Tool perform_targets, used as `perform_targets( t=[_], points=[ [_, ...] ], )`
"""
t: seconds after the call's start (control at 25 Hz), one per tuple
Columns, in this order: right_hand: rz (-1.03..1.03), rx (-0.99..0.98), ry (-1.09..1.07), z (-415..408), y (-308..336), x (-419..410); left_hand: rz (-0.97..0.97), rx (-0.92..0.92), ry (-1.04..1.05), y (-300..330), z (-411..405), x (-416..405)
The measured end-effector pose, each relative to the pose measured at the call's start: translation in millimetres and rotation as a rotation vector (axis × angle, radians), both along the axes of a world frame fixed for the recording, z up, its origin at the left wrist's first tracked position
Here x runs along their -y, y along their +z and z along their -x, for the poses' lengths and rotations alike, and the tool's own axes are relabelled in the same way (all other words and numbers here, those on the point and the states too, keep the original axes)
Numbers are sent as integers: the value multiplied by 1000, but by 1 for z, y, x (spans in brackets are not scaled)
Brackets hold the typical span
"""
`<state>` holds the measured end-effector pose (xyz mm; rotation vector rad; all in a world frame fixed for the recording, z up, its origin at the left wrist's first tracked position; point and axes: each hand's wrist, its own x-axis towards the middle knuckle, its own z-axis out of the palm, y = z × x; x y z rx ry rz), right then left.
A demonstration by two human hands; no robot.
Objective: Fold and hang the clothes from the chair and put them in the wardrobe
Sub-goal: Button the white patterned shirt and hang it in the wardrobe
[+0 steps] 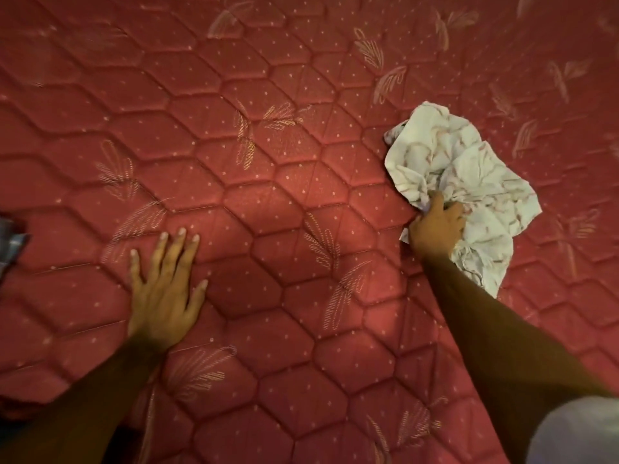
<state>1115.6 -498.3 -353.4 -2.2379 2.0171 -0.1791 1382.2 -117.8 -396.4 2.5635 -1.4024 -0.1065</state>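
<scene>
A crumpled white cloth with a faint reddish print (pixel 445 162) lies on the red quilted mattress (pixel 268 195) at the right. My right hand (pixel 437 226) grips a bunch of this cloth at its lower left part, fingers curled into the fabric. My left hand (pixel 167 289) rests flat on the mattress at the lower left, fingers straight and spread, holding nothing. The chair and the wardrobe are out of view.
A dark checked piece of fabric (pixel 10 242) shows at the left edge of the frame. A pale sleeve or garment (pixel 576 433) fills the bottom right corner. The mattress edge runs along the bottom left.
</scene>
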Motion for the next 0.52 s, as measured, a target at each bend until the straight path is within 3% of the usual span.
perform_targets(
  t=[0.12,0.32,0.4,0.52],
  points=[
    [-43,176,90,2,3,-18,-8,-33,-7,-4,-1,-1],
    [-302,352,463,-36,11,-167,-175,-195,9,-4,-10,6],
    [-612,415,696,-48,23,-233,-258,-283,20,8,-17,8],
    [-1367,568,997,-53,44,-298,-293,-479,93,45,-24,17]
  ],
)
